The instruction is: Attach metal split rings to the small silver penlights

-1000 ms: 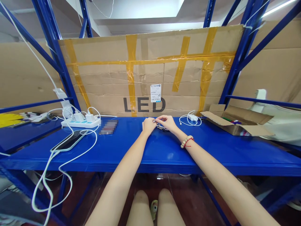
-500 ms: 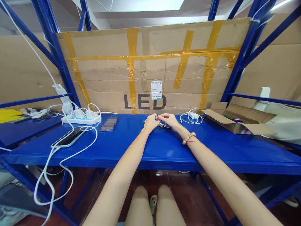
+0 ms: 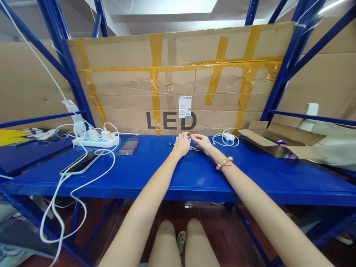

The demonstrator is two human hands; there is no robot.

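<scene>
My left hand (image 3: 182, 144) and my right hand (image 3: 202, 142) meet at the far middle of a blue metal shelf (image 3: 194, 178). Both hands pinch a small dark metallic object (image 3: 193, 148), too small to name, which partly rests on the shelf between them. The fingers of both hands are curled together. A beaded bracelet with a red thread (image 3: 224, 163) is on my right wrist.
A white power strip with chargers (image 3: 96, 141), a phone on a white cable (image 3: 80, 164) and a blurred dark item (image 3: 128, 146) lie to the left. A white charger with cable (image 3: 226, 138) and an open cardboard box (image 3: 280, 142) sit to the right. Taped cardboard marked LED (image 3: 172, 81) backs the shelf.
Both hands have shifted slightly right and farther back on the shelf while working the small object. The view tilted down a little.
</scene>
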